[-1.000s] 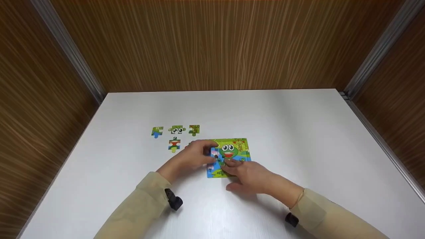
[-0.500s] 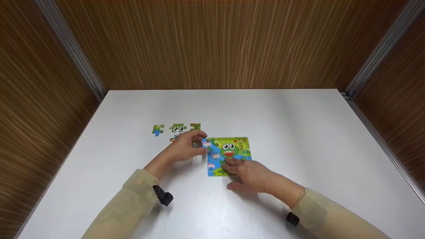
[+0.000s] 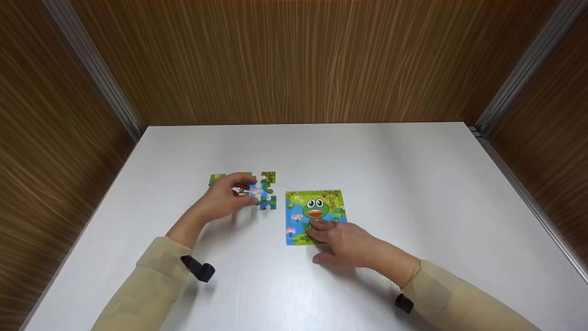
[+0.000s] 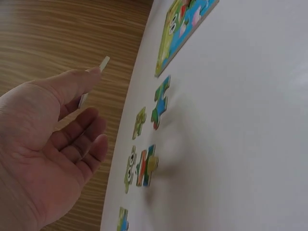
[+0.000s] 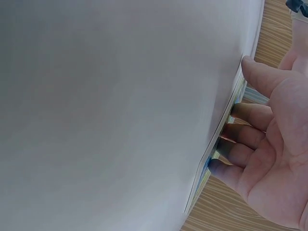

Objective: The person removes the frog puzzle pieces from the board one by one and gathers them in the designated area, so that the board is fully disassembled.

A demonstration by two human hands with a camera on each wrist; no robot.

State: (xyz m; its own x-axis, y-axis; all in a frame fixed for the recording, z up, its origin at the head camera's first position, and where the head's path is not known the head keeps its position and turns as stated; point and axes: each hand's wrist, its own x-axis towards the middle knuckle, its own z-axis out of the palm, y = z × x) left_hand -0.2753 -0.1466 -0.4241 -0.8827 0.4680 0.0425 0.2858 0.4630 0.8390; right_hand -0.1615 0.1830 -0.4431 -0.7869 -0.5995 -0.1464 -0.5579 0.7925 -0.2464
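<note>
In the head view my left hand (image 3: 223,196) pinches a blue puzzle piece (image 3: 257,190) with a pink flower between thumb and fingers. The left wrist view shows that piece (image 4: 104,63) edge-on, raised off the table. The square frog board (image 3: 296,196) lies flat to the right. My right hand (image 3: 347,243) rests its fingertips on the board's lower right part and hides some of the picture; its thumb lies beyond the near edge. In the right wrist view the fingers of my right hand (image 5: 269,144) touch the board (image 5: 207,156).
Loose pieces lie left of the board: a green-and-brown one (image 3: 268,177), a blue-green one (image 3: 268,202), and a green-and-blue one (image 3: 216,178) partly behind my left hand. In the left wrist view an eyes piece (image 4: 130,169) lies beside a mouth piece (image 4: 147,166). Wooden panels (image 3: 294,59) surround the white table.
My left hand has moved left from the board over the loose pieces, carrying the flower piece off it. The board's upper left now shows a green picture underneath. My right hand has stayed put.
</note>
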